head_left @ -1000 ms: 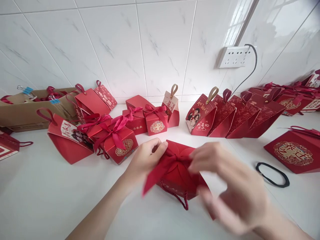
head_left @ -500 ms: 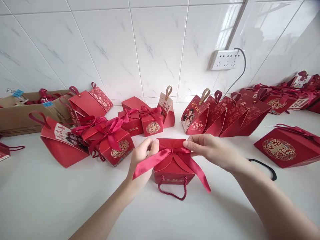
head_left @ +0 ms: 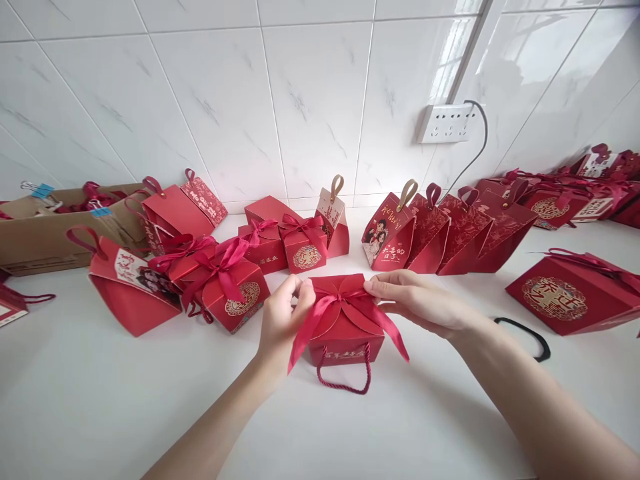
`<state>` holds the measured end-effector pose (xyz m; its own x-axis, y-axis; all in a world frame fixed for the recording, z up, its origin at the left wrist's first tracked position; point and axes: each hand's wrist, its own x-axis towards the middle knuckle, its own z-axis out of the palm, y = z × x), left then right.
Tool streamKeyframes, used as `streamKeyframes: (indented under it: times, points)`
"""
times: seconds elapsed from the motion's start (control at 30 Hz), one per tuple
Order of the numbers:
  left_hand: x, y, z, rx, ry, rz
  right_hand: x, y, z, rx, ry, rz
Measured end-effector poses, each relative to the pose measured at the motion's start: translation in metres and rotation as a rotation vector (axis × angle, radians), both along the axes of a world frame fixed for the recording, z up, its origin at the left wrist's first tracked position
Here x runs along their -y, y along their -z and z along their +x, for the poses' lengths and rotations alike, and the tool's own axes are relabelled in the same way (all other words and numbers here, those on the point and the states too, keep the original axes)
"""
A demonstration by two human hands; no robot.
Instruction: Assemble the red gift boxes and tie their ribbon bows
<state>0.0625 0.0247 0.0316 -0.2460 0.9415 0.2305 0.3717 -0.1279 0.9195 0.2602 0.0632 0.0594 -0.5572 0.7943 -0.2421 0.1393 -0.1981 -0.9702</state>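
Observation:
A red gift box point(head_left: 346, 331) with petal-shaped lid flaps stands before me on the white counter. A shiny crimson ribbon point(head_left: 316, 319) is tied in a bow on its top, the two tails hanging down left and right. Dark red rope makes a handle point(head_left: 345, 389) that droops at the near side. At the bow's left, my left hand point(head_left: 285, 312) is closed, thumb against curled fingers on the ribbon. My right hand point(head_left: 425, 300) pinches the ribbon on the right between thumb and fingers. Part of the bow is hidden by the fingers.
Several red boxes with bows point(head_left: 235, 287) stand at left, beside a cardboard carton point(head_left: 50, 250). A row of handled boxes point(head_left: 387, 233) lines the back. At right lie a larger red box point(head_left: 555, 300) and a black band point(head_left: 530, 340). A socket strip point(head_left: 445, 125) is on the tiled wall.
The ribbon's left tail has swung from pointing out sideways to hanging lower along the box. The right tail hangs slightly higher. Both hands keep their grip near the bow.

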Motion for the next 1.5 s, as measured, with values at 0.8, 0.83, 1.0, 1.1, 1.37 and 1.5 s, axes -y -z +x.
streamKeyframes:
  times: [0.8,0.83,1.0,1.1,1.37,1.5]
  points:
    - [-0.008,-0.014,-0.016,0.185,0.131,-0.386,-0.004,0.014,0.008,0.200,-0.244,0.332]
    - [-0.007,-0.012,-0.016,0.190,0.182,-0.408,-0.001,0.013,0.004,0.189,-0.237,0.337]
    - [-0.004,-0.009,-0.016,0.276,0.379,-0.334,0.002,0.013,-0.009,0.147,-0.147,0.524]
    - [-0.004,-0.014,-0.015,0.332,0.464,-0.190,-0.001,0.018,-0.009,0.108,-0.030,0.680]
    - [-0.009,-0.008,-0.038,0.020,0.737,-0.279,-0.009,0.017,-0.001,0.108,0.176,1.010]
    - [-0.012,-0.010,-0.049,0.087,0.746,-0.362,-0.010,0.013,0.002,0.107,0.169,1.002]
